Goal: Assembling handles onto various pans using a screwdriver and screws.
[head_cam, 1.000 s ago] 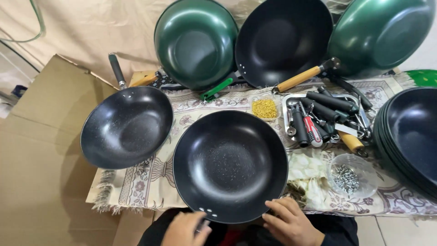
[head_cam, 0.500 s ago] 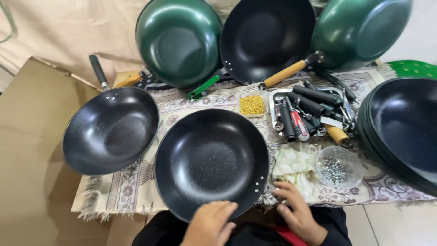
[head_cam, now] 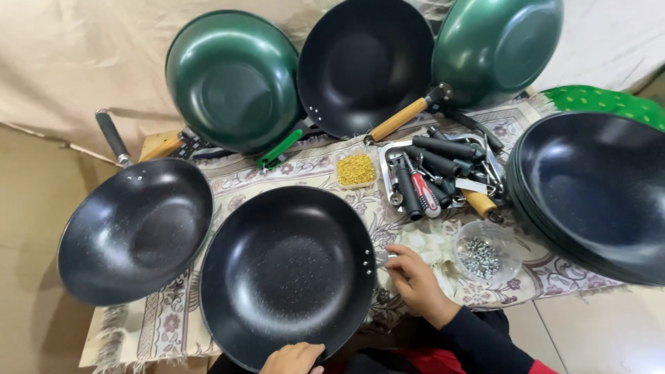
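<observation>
Beige cloth [head_cam: 62,62] is hung behind the table [head_cam: 228,176]. At lower centre, a black pan [head_cam: 287,270] is gripped by the left hand [head_cam: 292,358]; its rim seems pinched by the right hand [head_cam: 414,280]. Screws [head_cam: 479,255] lie right.

The big black pan [head_cam: 287,273] sits in the middle of the patterned cloth [head_cam: 315,170], open side up. It is round and deep, dark inside with tiny pale specks. Two small silver rivets show on its right rim — no handle can be seen there. Its near edge hangs past the cloth, and both hands touch the rim.
</observation>
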